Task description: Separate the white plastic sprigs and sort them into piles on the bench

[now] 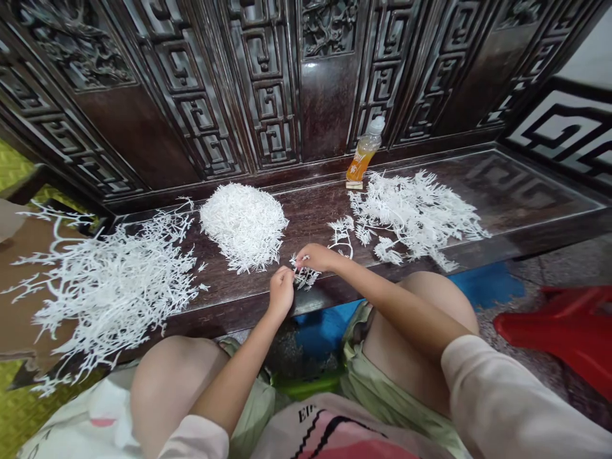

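Between my two hands, just over the bench's front edge, is a small white plastic branch (306,278) with spiky tufts. My left hand (282,287) is closed with its fingertips pinching at the branch's left end. From the right, my right hand (313,257) pinches the upper part of the same branch. Beyond my left hand lies a heap of small white spiky pieces (243,223). Near my right hand rests another white branch (341,237), apart from a larger pile of tufted white branches (421,213).
A tangle of bare white branches (119,280) covers the left of the dark wooden bench (306,210), overhanging its edge. An orange drink bottle (366,150) stands near the carved wooden back (327,102). A red plastic stool (564,325) is at the right.
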{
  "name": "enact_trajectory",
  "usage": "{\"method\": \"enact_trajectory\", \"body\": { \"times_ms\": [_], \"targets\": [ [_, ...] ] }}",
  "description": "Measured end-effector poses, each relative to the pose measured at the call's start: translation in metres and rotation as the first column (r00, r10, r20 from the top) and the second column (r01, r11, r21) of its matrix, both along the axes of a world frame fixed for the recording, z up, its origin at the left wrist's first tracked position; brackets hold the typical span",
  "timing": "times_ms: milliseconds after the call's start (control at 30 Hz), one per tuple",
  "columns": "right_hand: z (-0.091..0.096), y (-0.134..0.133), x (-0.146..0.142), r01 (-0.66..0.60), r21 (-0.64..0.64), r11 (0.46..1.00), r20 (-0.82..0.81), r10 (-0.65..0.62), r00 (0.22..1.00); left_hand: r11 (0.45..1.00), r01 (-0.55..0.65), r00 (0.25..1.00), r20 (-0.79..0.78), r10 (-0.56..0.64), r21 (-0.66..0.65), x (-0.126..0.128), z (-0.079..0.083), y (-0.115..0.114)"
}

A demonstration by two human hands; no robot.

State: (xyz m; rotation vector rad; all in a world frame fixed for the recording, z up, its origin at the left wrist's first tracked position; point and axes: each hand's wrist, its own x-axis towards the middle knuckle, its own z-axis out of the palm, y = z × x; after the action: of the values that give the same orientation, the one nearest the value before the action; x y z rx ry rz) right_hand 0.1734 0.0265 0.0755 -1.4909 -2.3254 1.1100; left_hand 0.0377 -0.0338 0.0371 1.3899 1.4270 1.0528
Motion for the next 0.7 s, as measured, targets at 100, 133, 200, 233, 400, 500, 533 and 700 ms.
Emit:
{"method": "enact_trajectory", "body": {
  "times_ms": [100, 133, 200, 233, 400, 500, 533, 700],
  "targets": [
    [-0.003, -0.003, -0.004, 0.009, 0.004, 1.0, 0.026, -0.009, 1.0, 0.998, -0.048, 0.999, 0.008, 0.049, -0.04, 0.004, -0.005, -0.002],
    [-0.003, -0.003, -0.004, 0.021, 0.01, 1.0, 0.039, -0.022, 0.999, 0.997, -0.063, 0.998, 0.008, 0.063, -0.038, 0.006, -0.005, -0.005],
    [0.0, 0.0, 0.002, 0.108, 0.073, 0.991, 0.099, -0.115, 0.988, 0.995, -0.093, 0.995, 0.018, 0.094, -0.016, 0.008, -0.001, -0.015],
    [0.002, 0.003, 0.009, 0.177, 0.125, 0.976, 0.131, -0.193, 0.973, 0.995, -0.101, 0.994, 0.03, 0.101, 0.0, 0.008, 0.002, -0.022],
    [0.014, 0.022, 0.042, 0.281, 0.204, 0.938, 0.107, -0.307, 0.946, 0.996, -0.054, 0.998, 0.038, 0.051, 0.073, -0.002, 0.014, -0.031],
    [0.015, 0.016, 0.035, 0.131, 0.115, 0.985, -0.069, -0.124, 0.99, 0.973, -0.23, 0.973, -0.024, 0.23, 0.033, -0.022, 0.014, -0.004],
    [0.013, 0.012, 0.029, 0.096, 0.087, 0.992, -0.13, -0.084, 0.988, 0.958, -0.287, 0.957, -0.043, 0.288, 0.015, -0.028, 0.012, 0.006],
    [0.004, -0.001, 0.007, 0.052, 0.008, 0.999, -0.268, -0.048, 0.962, 0.929, -0.363, 0.914, -0.167, 0.37, 0.072, -0.044, 0.006, 0.022]
  ]
}}
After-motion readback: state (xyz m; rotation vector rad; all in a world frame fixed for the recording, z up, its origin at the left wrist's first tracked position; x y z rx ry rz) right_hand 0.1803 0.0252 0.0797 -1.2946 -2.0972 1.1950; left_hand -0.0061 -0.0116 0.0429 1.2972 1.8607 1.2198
